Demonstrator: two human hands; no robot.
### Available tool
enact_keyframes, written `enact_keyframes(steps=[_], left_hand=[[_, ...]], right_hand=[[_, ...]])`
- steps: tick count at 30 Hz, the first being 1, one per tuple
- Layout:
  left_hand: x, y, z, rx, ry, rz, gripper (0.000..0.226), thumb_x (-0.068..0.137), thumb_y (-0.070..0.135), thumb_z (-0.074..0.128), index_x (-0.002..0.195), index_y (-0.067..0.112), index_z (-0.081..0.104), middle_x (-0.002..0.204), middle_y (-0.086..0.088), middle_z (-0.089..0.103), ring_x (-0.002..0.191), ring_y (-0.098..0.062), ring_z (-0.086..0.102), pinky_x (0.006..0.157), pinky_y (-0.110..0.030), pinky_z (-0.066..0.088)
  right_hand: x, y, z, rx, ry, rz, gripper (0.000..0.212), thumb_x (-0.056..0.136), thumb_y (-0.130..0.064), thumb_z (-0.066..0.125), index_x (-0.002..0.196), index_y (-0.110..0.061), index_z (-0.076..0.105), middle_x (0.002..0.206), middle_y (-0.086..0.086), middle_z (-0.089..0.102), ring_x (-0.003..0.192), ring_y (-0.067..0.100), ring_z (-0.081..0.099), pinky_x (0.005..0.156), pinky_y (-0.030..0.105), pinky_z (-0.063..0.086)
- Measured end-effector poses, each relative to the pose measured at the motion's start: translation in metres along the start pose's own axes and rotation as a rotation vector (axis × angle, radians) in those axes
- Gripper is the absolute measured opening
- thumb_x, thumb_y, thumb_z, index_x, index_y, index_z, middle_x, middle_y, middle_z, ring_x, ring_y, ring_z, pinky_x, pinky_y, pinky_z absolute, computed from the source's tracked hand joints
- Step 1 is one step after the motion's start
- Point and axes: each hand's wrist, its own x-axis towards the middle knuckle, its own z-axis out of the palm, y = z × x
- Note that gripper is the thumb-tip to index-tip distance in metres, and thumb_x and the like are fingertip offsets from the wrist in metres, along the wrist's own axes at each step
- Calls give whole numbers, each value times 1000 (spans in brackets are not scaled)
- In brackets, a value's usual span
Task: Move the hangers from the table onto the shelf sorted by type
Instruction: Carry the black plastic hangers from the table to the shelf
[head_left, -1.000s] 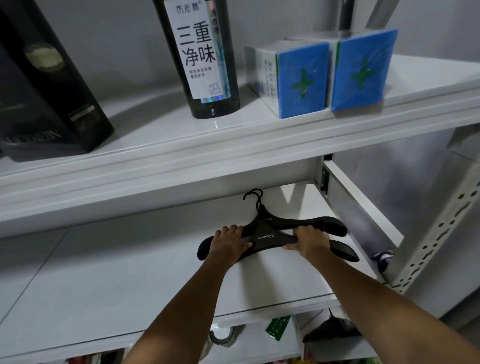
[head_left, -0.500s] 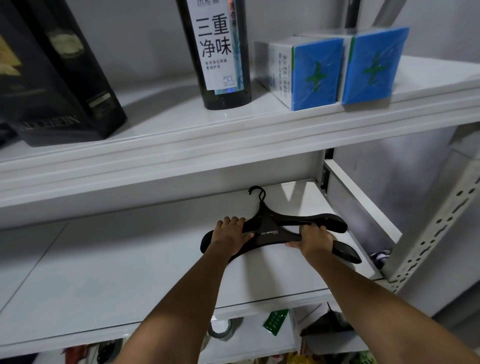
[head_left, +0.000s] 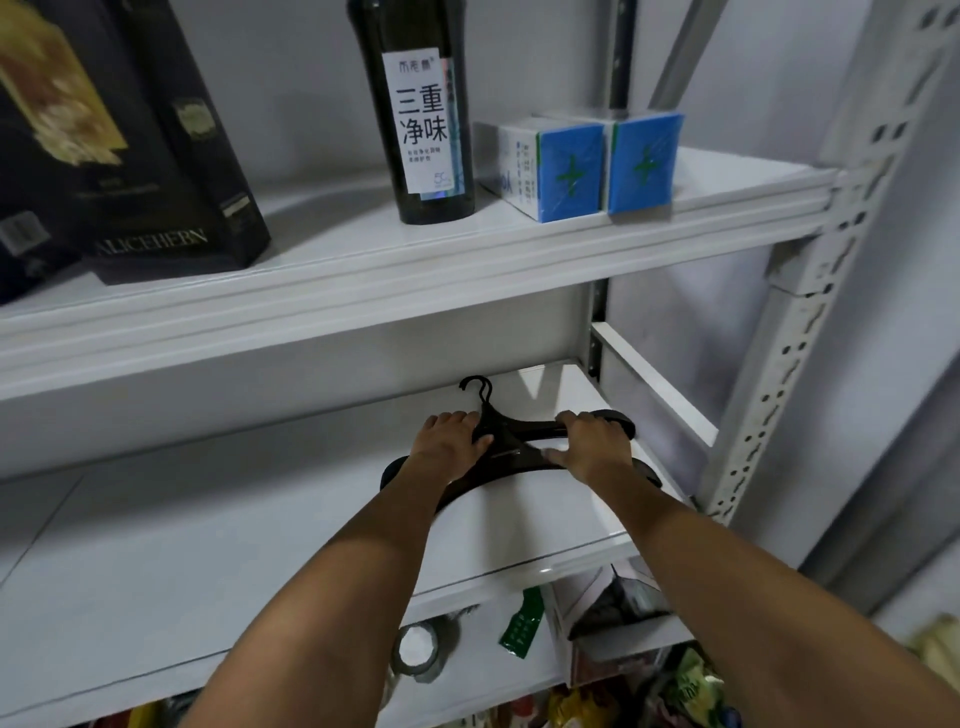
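Two black plastic hangers (head_left: 511, 441) lie stacked on the right part of the white middle shelf (head_left: 208, 545), hooks (head_left: 480, 387) pointing to the back wall. My left hand (head_left: 449, 441) lies over their left side near the neck, fingers laid flat on top. My right hand (head_left: 592, 441) grips the right arm of the upper hanger, fingers curled over its far edge and thumb stretched toward the middle. The hangers' left end (head_left: 389, 470) and lower right end (head_left: 649, 475) stick out from under my arms.
The upper shelf (head_left: 467, 270) carries dark boxes (head_left: 156, 156), a dark bottle (head_left: 426, 130) and two blue-faced cartons (head_left: 587, 166). A perforated upright (head_left: 779, 374) stands at the right. The lower shelf holds a tape roll (head_left: 415, 644), packets and a box.
Both hands have slid a little farther back along the hangers, the right one onto the upper arm. The view has shifted left and down; the hangers stay on the shelf.
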Motion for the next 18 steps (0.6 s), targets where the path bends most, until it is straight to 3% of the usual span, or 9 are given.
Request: enact_keyframes(steps=[7,18], left_hand=[[-7,42,-40,-2,65,149,57,101,42,29,150,15,19,158,-5,19,146,-22,18,120,-34,11],[-47,104,-94,-82,139,310,57,102,42,23,152,15,11,160,-7,10,147,-22,11,121,-34,6]], right_hand=[[-37,8,-51,116,85,74,46,96,-33,46,140,-21,45,132,8,56,118,29,55,96,36,41],[-104,25,-111,-49,208,127,47,100,-38,38,145,-24,37,132,5,57,110,29,59,90,35,43]])
